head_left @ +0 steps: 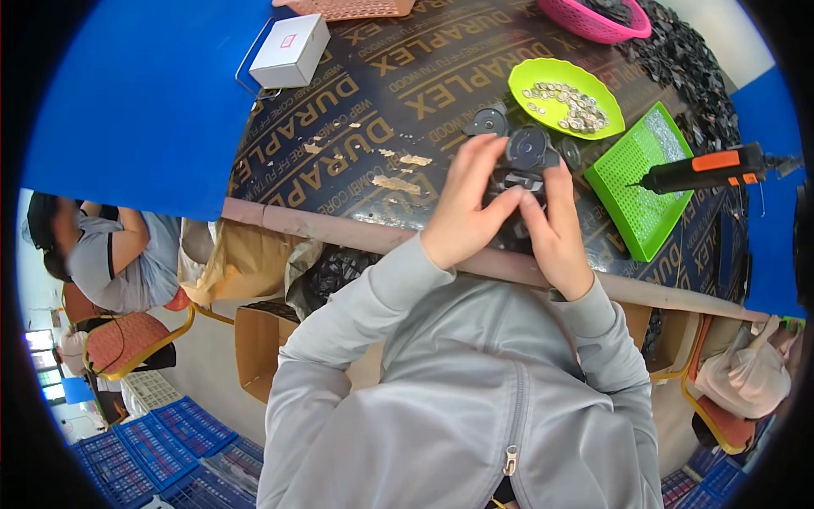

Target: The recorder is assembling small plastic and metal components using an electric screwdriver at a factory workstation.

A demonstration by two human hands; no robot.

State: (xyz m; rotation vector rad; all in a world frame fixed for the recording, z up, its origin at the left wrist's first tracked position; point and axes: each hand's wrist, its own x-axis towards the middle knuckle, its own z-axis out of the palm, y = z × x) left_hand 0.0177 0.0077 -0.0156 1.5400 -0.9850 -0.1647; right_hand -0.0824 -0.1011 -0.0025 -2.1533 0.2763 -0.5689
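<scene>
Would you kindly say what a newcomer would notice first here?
Probably the lime-green, scalloped dish of small silvery discs, upper right. To its lower right, a black-and-orange power tool overlaps the green rectangular perforated tray. Left of that, the left hand and right hand hold a black rounded part.

Your left hand (pixel 466 199) and right hand (pixel 560 237) hide the lower part of the black round part (pixel 527 146) between them, so you cannot see its underside. The pink basket (pixel 585 27) and the salmon tray (pixel 356 8) run off the top edge. The metal pieces (pixel 585 111) and clear pieces (pixel 661 136) are too small to make out. The powered driver's cord (pixel 782 163) blurs toward the right rim.
</scene>
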